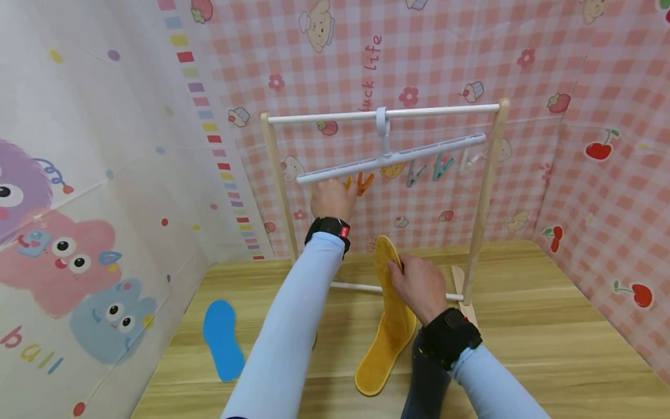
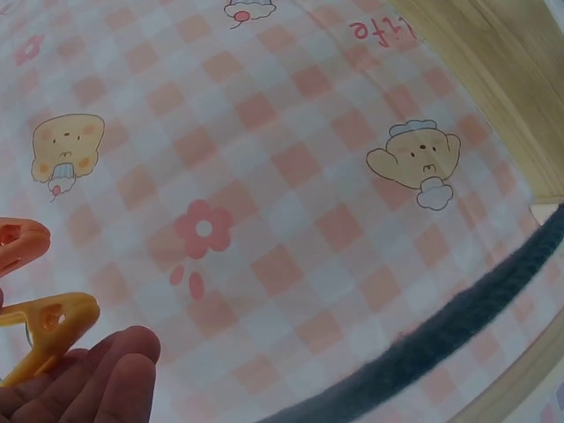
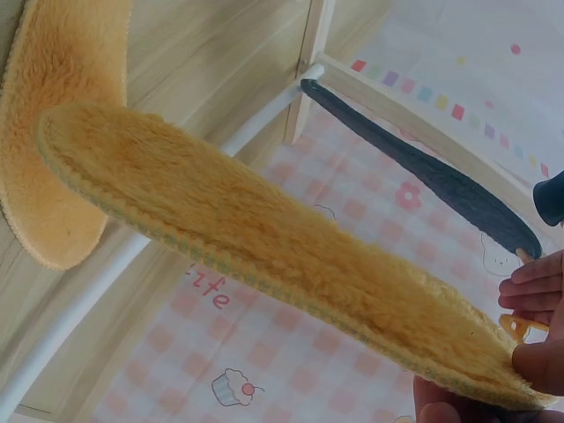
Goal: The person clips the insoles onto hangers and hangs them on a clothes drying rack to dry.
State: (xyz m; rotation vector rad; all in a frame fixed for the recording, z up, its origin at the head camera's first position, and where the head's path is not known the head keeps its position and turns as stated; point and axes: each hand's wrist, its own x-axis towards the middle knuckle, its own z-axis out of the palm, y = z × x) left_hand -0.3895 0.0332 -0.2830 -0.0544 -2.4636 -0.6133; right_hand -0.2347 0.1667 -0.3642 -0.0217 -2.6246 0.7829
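Gripping a yellow insole (image 1: 388,285), the right hand (image 1: 421,288) holds it nearly upright below the hanger (image 1: 392,157).
Head view: its long axis leans slightly, top end toward the hanger, a second insole (image 1: 374,372) lying on the table (image 1: 549,314). Left wrist: the left hand (image 2: 97,388) pinches a yellow clip (image 2: 66,317). Right wrist: the yellow insole slants from upper left to its gripped end.

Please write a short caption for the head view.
Left hand at a yellow clip under the hanger, right hand holding a yellow insole, blue insole on the table.
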